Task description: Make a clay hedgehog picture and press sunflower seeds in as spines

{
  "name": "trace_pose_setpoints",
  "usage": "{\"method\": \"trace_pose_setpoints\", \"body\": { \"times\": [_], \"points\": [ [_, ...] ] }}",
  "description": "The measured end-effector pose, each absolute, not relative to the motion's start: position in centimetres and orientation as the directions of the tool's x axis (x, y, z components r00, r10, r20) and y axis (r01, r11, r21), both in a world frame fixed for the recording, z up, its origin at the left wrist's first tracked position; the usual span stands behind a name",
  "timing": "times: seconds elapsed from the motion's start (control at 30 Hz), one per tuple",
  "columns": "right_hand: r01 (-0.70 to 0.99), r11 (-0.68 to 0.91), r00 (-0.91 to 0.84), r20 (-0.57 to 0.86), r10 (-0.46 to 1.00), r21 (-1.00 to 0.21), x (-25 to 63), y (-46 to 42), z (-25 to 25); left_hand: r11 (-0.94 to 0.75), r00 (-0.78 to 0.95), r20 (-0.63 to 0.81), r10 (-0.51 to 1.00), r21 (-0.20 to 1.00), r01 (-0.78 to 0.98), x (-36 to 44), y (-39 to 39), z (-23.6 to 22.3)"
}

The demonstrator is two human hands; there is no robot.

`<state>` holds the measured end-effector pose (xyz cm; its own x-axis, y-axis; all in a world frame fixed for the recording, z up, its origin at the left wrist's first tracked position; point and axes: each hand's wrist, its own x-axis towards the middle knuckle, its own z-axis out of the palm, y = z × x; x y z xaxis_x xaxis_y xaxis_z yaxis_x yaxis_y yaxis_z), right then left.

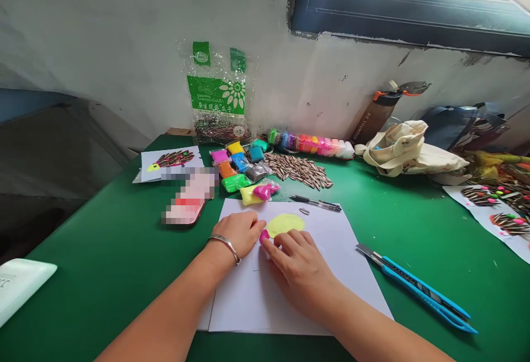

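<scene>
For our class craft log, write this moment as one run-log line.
left hand: resting on white paper sheet beside flat yellow clay oval | right hand: fingertips on pink clay lump

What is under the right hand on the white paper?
Under the right hand lies white paper. A flat yellow clay shape and pink clay show beside the fingers; the shape's lower edge is covered.

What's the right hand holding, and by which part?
The right hand pinches a small pink clay piece by its lower end with the fingertips, beside the yellow clay disc.
</scene>
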<state>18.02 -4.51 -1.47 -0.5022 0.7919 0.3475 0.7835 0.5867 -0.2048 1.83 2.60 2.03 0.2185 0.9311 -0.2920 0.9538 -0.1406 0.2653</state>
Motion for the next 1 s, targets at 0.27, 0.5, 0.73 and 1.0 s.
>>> {"method": "trace_pose_setpoints", "body": {
  "times": [0.27, 0.5, 0.73, 1.0],
  "points": [
    [0.800, 0.583, -0.516, 0.331, 0.790, -0.145, 17.79, -4.40, -1.76, -0.127, 0.208, -0.301, 0.931, 0.268, 0.955, 1.90, 2.54, 1.75],
    [0.780, 0.604, -0.542, 0.307, 0.782, -0.164, 18.18, -4.72, -1.56, -0.141, 0.224, -0.304, 0.926, 0.271, 0.952, 1.73, 2.63, 1.85],
    [0.780, 0.605, -0.543, 0.309, 0.781, -0.157, 17.89, -4.65, -1.41, -0.156, 0.238, -0.303, 0.923, 0.271, 0.950, 1.49, 2.80, 1.69],
    [0.811, 0.567, -0.521, 0.264, 0.812, -0.143, 18.05, -4.51, -1.74, -0.186, 0.285, -0.302, 0.910, 0.318, 0.930, 1.06, 3.09, 1.56]
  ]
}}
